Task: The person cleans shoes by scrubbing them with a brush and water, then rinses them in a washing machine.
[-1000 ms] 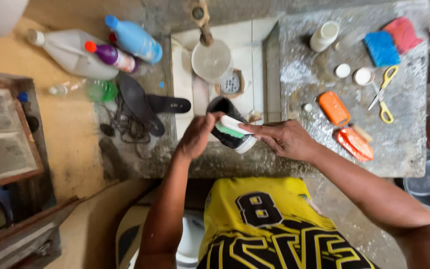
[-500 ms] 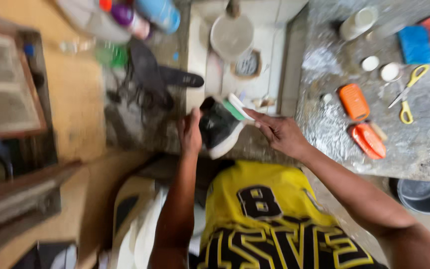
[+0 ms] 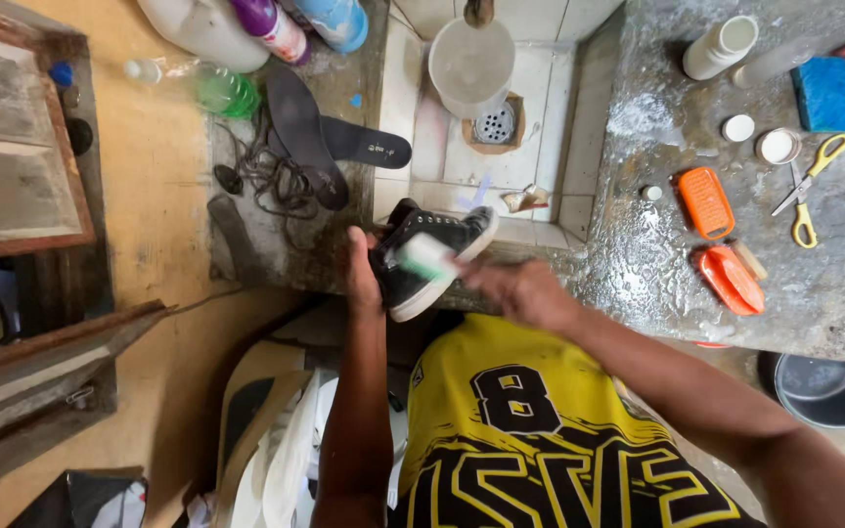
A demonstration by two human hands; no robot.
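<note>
Inside tiled basin [image 3: 550, 127], empty bucket [image 3: 471, 64]

Both hands sit at the sink's near edge, left hand [image 3: 362, 276] and right hand [image 3: 522, 291] closed round the shoe [image 3: 430, 262] and a blurred brush [image 3: 429, 256]. Straight ahead, the tiled sink [image 3: 550, 117] floor is open up to the drain [image 3: 494, 123], with the bucket [image 3: 471, 64] blocking the far end and a scrap [image 3: 523, 199] by the right wall. Left ledge is crowded: insoles [image 3: 325, 137], laces [image 3: 271, 181], bottles [image 3: 246, 29] at the far edge. Right, the counter [image 3: 657, 284] has bare wet stone along its near-left edge; further in stand orange brushes [image 3: 716, 235], scissors [image 3: 809, 191], lids [image 3: 760, 137], sponges [image 3: 838, 83].
</note>
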